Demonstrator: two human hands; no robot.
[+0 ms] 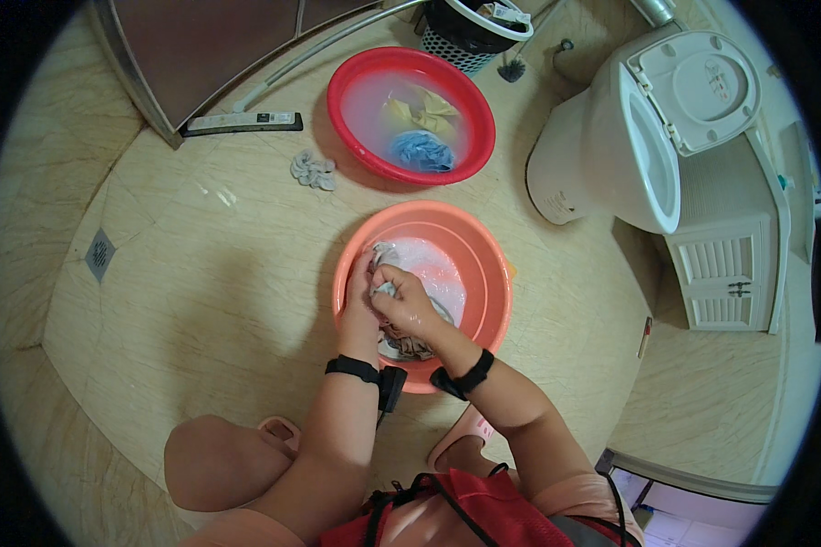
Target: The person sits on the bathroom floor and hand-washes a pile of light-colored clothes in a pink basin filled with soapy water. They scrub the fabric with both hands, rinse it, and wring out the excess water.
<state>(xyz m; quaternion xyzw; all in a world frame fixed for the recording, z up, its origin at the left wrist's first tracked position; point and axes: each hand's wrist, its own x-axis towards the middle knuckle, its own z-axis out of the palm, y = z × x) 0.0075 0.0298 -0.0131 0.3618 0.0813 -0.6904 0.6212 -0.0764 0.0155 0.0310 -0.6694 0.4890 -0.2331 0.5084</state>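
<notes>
An orange basin (488, 264) with soapy water stands on the tiled floor in front of me. Over it, my left hand (358, 305) and my right hand (406, 305) are pressed together, both gripping a wet grey cloth (383, 257) that hangs into the suds. More of the cloth lies low in the basin near my wrists. Both wrists wear black bands.
A red basin (356, 77) with water, a yellow cloth (420, 109) and a blue cloth (422, 150) sits further back. A wrung grey cloth (312, 170) lies on the floor left of it. A white toilet (611, 137), black bin (470, 32), floor drain (99, 254) and white cabinet (730, 264) surround.
</notes>
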